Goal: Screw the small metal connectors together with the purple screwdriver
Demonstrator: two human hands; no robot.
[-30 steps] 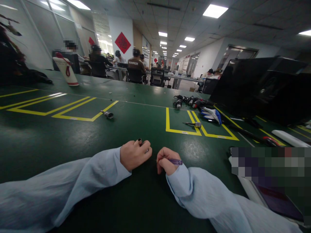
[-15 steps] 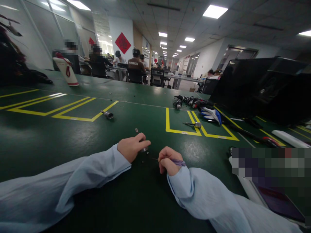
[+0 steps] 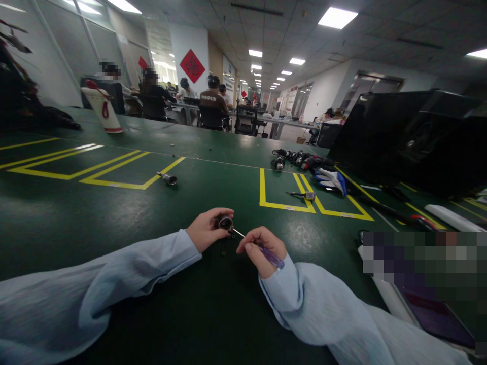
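Note:
My left hand [image 3: 209,229] is closed around a small round metal cup-like part [image 3: 225,222], its dark hollow mouth turned toward me. Between the fingers of my right hand [image 3: 264,248] is a screwdriver with a clear purple handle [image 3: 272,257]. Its thin shaft points left, and the tip reaches the lower right edge of the metal part; whether it touches cannot be made out. A tiny dark ring-like piece [image 3: 223,253] lies on the table just below my left hand, with another small piece [image 3: 233,236] by the screwdriver tip.
The green table [image 3: 152,324] has yellow tape outlines. A metal part with a stem [image 3: 169,179] lies at left, a similar one [image 3: 309,196] at right. Beyond are a blue-and-white glove [image 3: 331,180], dark tools [image 3: 291,158], a white cup [image 3: 102,109] and a black monitor [image 3: 403,137]. People sit behind.
My left hand has turned, bringing the metal part's open mouth into view. The screwdriver tip has come up and left to the part.

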